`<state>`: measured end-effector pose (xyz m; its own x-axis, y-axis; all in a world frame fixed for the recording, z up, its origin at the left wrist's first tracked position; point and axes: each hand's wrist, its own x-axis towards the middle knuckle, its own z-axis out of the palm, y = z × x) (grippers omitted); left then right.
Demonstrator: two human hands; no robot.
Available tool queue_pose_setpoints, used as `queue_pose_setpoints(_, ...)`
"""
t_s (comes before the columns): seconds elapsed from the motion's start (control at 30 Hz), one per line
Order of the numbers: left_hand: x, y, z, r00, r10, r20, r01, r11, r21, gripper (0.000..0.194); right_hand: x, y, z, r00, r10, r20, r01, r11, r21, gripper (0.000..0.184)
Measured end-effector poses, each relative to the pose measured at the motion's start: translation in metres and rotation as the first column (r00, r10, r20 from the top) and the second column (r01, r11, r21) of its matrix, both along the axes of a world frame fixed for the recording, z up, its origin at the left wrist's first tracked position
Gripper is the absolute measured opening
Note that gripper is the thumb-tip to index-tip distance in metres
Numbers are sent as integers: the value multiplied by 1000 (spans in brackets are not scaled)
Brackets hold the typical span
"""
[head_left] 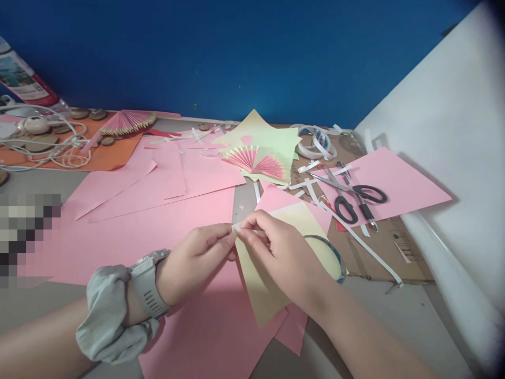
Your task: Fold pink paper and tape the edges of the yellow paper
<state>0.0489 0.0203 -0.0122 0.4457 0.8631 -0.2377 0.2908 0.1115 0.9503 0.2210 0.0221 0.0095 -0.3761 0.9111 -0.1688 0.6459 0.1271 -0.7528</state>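
Note:
My left hand [199, 255] and my right hand [278, 252] meet at the middle, thumbs and fingertips pinched together. Between them is a small white strip [236, 228], mostly covered by the fingers; its exact kind is hard to make out. Under the right hand lies a pale yellow sheet [272, 289], on top of pink paper [201, 331]. Ahead of the hands, two pleated pink fans [254, 163] with pale yellow edges rest on yellow-green paper [268, 131]. A dark, ring-like band [335, 252] shows beside my right wrist.
Black-handled scissors [347, 195] and a pen [367, 213] lie on a pink sheet [398, 184] at right. Tape rolls [315, 142] and white strips [363, 242] are on cardboard. Left: another pleated fan [128, 123], white cable [74, 139], bottle [27, 79]. A blue panel [236, 58] stands behind.

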Motion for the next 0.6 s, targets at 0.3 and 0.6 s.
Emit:
queue_pose_setpoints(0.3,1,-3,0,974,23,226,-1,995,-97,37,-1,2,4,1000,0,-13,1,1000,22,19)
queue_pose_setpoints(0.6,0,0,-1,990,21,140,-12,998,-66,37,-1,-2,1,1000,18,-7,-17,1000,26,16)
